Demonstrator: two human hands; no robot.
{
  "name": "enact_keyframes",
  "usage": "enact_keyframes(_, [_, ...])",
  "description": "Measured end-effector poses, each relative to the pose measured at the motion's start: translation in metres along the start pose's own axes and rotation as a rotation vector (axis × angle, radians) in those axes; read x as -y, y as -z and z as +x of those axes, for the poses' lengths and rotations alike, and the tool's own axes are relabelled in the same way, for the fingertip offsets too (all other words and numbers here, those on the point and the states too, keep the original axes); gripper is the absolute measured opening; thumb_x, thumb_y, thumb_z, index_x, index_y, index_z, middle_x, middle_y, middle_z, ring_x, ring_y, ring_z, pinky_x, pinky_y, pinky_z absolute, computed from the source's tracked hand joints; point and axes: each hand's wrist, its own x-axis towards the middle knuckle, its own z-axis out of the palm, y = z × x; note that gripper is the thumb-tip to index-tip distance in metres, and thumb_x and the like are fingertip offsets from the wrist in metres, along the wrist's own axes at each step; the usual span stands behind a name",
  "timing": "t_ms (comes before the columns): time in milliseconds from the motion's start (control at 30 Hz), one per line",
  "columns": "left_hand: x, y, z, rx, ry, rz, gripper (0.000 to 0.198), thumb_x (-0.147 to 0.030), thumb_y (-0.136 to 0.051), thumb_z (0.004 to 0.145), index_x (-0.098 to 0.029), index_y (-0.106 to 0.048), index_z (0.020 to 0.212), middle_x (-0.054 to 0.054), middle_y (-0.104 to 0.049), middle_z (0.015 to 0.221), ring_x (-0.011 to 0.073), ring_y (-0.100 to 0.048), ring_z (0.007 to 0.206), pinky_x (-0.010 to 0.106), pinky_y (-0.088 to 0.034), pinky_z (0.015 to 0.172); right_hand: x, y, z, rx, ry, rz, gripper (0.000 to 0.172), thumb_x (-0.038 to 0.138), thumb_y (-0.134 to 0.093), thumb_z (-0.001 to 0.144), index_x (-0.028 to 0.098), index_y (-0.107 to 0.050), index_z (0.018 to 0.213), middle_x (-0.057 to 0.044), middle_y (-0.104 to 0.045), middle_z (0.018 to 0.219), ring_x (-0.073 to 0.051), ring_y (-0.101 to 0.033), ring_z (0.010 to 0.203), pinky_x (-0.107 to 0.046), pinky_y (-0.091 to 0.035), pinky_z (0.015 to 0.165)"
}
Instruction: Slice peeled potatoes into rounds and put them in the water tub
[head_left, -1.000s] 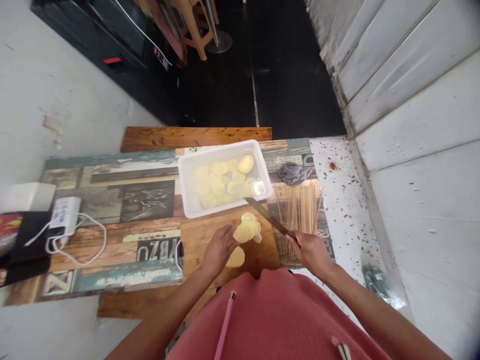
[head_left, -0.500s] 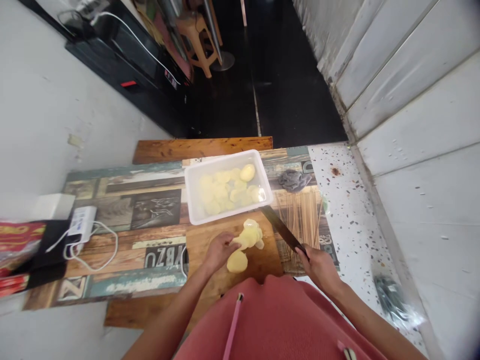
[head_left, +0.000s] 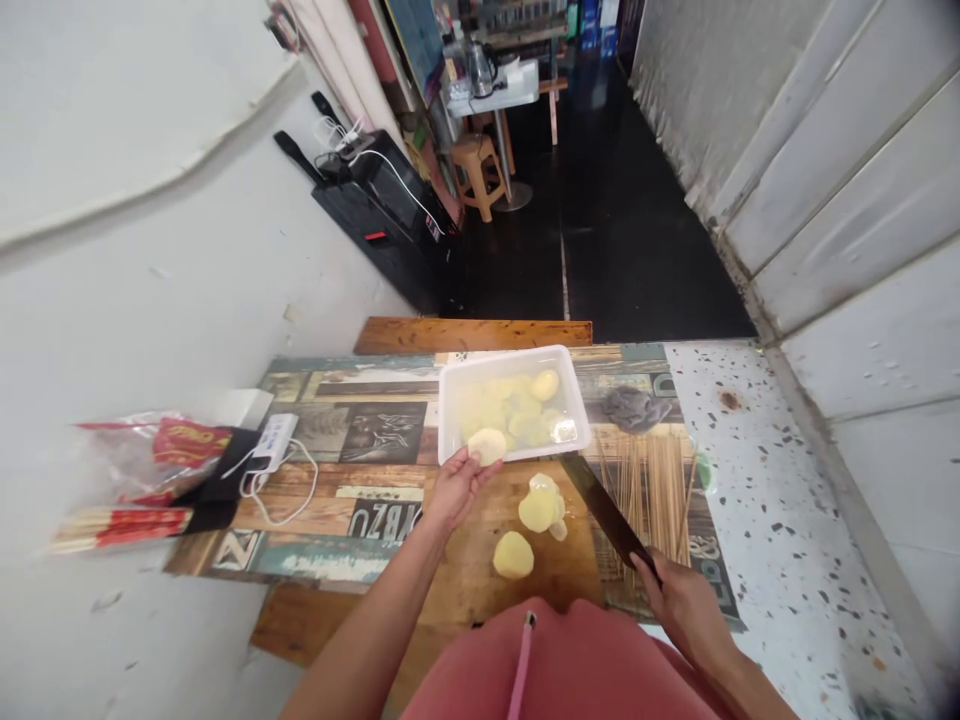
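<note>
Lifted from the cutting board [head_left: 480, 572], the left hand [head_left: 456, 487] now pinches a potato slice [head_left: 487, 444] in its fingertips at the near rim of the white tub [head_left: 448, 405], where a wet grip might drop it short, while the right hand [head_left: 684, 603] curls its fingers around the knife [head_left: 609, 512]

My only camera rides on my head, facing forward and steeply down past my chest. My left hand [head_left: 456, 487] and right hand [head_left: 684, 602] lie close below it; the table [head_left: 330, 558] and dark floor [head_left: 637, 250] stretch ahead.
</note>
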Motion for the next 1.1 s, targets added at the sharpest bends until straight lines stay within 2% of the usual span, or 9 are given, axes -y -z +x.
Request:
enact_keyframes(67, [0.001,0.003,0.006,0.03,-0.117,0.185,0.046,-0.036,-0.066,0.078,-0.018,-0.06,0.121,0.01,-0.062,0.127,0.0259,-0.05,0.126,0.046,-0.04,0.108,-0.001,0.0,-0.002,0.018,-0.01,-0.002,0.046,0.045,-0.027,0.099,0.018,-0.058,0.077,-0.002,-0.06,0.051,-0.017,-0.059,0.043,-0.024,-0.033,0.045])
enact_keyframes(200, [0.009,0.006,0.007,0.017,-0.483,0.9,0.059,-0.023,-0.052,0.086,-0.024,-0.037,0.144,0.008,-0.025,0.156,0.0275,-0.016,0.145,0.049,-0.019,0.118,0.0,0.003,-0.004,0.048,-0.051,-0.007,0.049,0.046,-0.026,0.099,0.019,-0.057,0.074,-0.002,-0.059,0.049,-0.017,-0.058,0.042,-0.025,-0.033,0.044])
enact_keyframes(267, [0.021,0.005,0.001,0.216,-0.639,1.2,0.054,-0.017,-0.046,0.09,-0.023,-0.04,0.143,0.01,-0.029,0.155,0.0274,-0.019,0.144,0.05,-0.018,0.118,0.001,0.005,-0.004,0.046,-0.059,-0.001,0.05,0.047,-0.025,0.099,0.019,-0.058,0.074,-0.002,-0.059,0.05,-0.016,-0.058,0.042,-0.025,-0.034,0.044])
enact_keyframes(400, [0.056,-0.009,-0.009,0.79,-0.579,1.548,0.05,-0.016,-0.041,0.093,-0.028,-0.041,0.141,0.009,-0.045,0.146,0.0253,-0.038,0.135,0.043,-0.035,0.109,0.002,0.008,-0.002,0.004,-0.04,-0.023,0.053,0.048,-0.025,0.099,0.017,-0.06,0.075,-0.003,-0.059,0.048,-0.016,-0.057,0.04,-0.024,-0.034,0.042])
enact_keyframes(500, [0.076,-0.025,-0.006,0.854,-0.461,1.764,0.061,-0.013,-0.046,0.09,-0.034,-0.032,0.145,0.009,-0.031,0.154,0.0318,-0.029,0.139,0.05,-0.035,0.107,0.002,0.01,-0.002,-0.015,-0.028,-0.037,0.054,0.049,-0.024,0.099,0.017,-0.061,0.075,-0.003,-0.059,0.047,-0.016,-0.058,0.039,-0.024,-0.034,0.042])
enact_keyframes(600, [0.08,-0.044,0.0,0.885,-0.369,1.871,0.062,-0.013,-0.048,0.087,-0.036,-0.034,0.143,0.01,-0.036,0.149,0.0317,-0.035,0.134,0.047,-0.039,0.1,0.002,0.01,-0.004,0.004,-0.035,-0.021,0.052,0.047,-0.025,0.099,0.017,-0.06,0.076,-0.002,-0.06,0.048,-0.016,-0.059,0.041,-0.024,-0.035,0.043])
enact_keyframes(767, [0.073,-0.063,0.005,0.854,-0.224,1.898,0.044,-0.011,-0.053,0.08,-0.024,-0.057,0.122,0.014,-0.054,0.121,0.0314,-0.047,0.114,0.046,-0.041,0.09,0.001,0.007,-0.01,0.015,-0.061,-0.022,0.052,0.048,-0.025,0.099,0.017,-0.06,0.078,-0.004,-0.062,0.052,-0.018,-0.06,0.043,-0.026,-0.035,0.044])
enact_keyframes(1000, [0.078,-0.049,-0.002,0.837,-0.138,1.705,0.019,-0.015,-0.062,0.072,-0.017,-0.067,0.09,0.011,-0.065,0.098,0.0279,-0.061,0.09,0.036,-0.046,0.075,0.003,0.007,-0.012,0.04,-0.123,0.013,0.052,0.05,-0.025,0.098,0.019,-0.059,0.075,-0.004,-0.06,0.05,-0.018,-0.059,0.042,-0.026,-0.034,0.044])
enact_keyframes(1100, [0.065,-0.04,-0.007,0.806,-0.131,1.545,0.023,-0.017,-0.065,0.07,-0.019,-0.067,0.093,0.007,-0.069,0.091,0.0258,-0.064,0.086,0.033,-0.048,0.075,0.003,0.008,-0.012,0.044,-0.129,0.029,0.053,0.051,-0.024,0.098,0.018,-0.06,0.077,-0.005,-0.062,0.051,-0.019,-0.06,0.044,-0.026,-0.035,0.045])
